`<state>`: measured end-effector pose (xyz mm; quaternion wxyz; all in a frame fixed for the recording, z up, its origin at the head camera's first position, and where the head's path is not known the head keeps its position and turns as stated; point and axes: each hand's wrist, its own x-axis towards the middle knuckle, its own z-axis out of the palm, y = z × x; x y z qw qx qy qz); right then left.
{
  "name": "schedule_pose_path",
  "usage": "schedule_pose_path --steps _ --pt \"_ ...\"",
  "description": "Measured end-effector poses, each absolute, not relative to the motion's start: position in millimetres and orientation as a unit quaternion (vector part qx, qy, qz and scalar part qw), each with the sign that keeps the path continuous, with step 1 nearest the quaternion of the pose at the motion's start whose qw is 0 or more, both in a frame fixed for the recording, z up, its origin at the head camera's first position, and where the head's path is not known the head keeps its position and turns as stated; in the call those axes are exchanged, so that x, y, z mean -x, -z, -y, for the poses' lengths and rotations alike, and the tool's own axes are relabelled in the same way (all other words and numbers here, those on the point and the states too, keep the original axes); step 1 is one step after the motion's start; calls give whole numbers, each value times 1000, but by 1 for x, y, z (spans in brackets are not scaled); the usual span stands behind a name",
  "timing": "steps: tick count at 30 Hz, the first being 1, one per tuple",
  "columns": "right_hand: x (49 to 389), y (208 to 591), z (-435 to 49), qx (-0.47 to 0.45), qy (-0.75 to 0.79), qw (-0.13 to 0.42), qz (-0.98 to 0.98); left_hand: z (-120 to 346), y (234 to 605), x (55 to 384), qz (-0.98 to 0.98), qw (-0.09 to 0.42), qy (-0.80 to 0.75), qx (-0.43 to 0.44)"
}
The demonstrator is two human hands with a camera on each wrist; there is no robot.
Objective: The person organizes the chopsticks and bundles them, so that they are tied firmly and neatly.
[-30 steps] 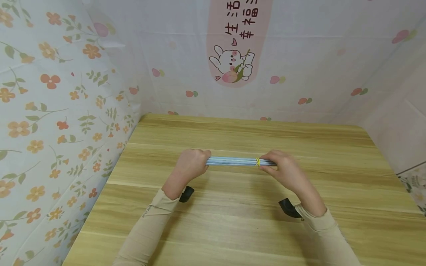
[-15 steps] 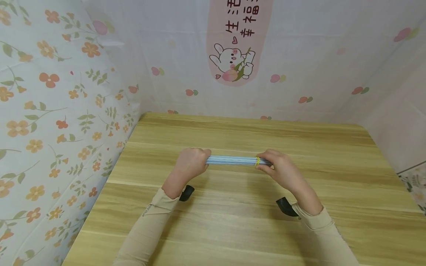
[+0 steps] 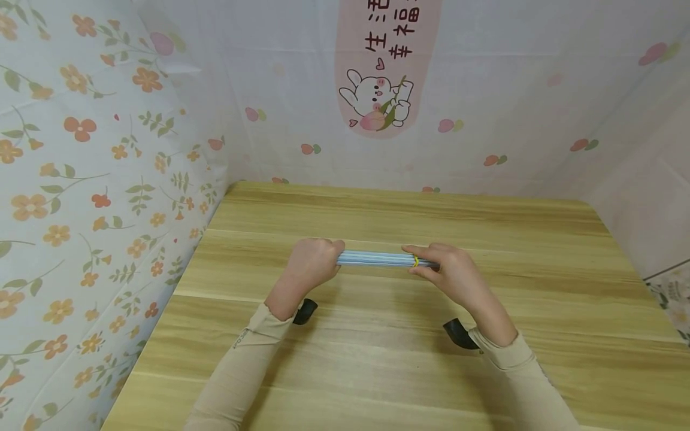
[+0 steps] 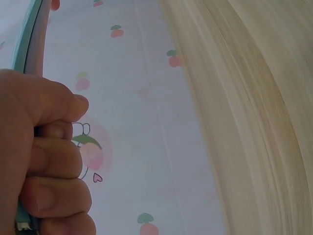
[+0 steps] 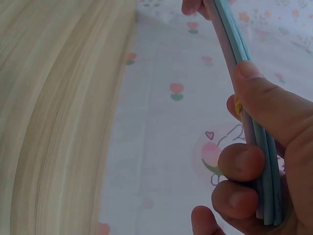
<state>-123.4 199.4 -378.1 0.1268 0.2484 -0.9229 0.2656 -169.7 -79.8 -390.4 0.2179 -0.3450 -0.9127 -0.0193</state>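
Note:
A bundle of slim pastel blue and pinkish pencils [image 3: 374, 258] is held level above the wooden table in the head view. My left hand [image 3: 315, 261] grips its left end, fingers curled round it; in the left wrist view, a small shiny tip pokes out below that fist. My right hand [image 3: 450, 269] holds the other end between thumb and fingers, close to a yellow rubber band [image 3: 416, 261] wound around the bundle. In the right wrist view the thumb lies along the pencils [image 5: 266, 186], whose flat ends show near the palm, and part of the band [image 5: 238, 105] shows beside the thumb.
The wood-grain table [image 3: 372, 359] spreads below both hands. A printed cloth [image 3: 291, 90] with a rabbit hangs behind it, and a floral cloth [image 3: 108, 179] stands along the left. Black curved pieces [image 3: 460, 334] stick out by both wrists.
My right hand has moved slightly left along the bundle, its fingertips now reaching past the yellow rubber band. My left hand keeps its grip, barely shifted.

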Motion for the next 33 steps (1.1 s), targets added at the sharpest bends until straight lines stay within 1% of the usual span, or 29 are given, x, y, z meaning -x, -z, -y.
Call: schedule_pose_path --steps 11,14,19,21,28,33 --pt "123 380 -196 -247 -214 158 932 76 390 168 915 208 17 346" --pt "122 379 -198 -239 -219 144 935 76 390 168 914 211 17 347" --pt "120 376 -200 -216 -258 89 937 76 390 169 911 219 18 350" --pt "120 375 -202 -214 -272 77 935 76 390 169 911 221 16 349" --pt "119 371 -208 -219 -286 97 928 77 386 169 914 222 8 339" --pt "119 369 -210 -218 -282 99 929 77 387 170 913 222 8 341"
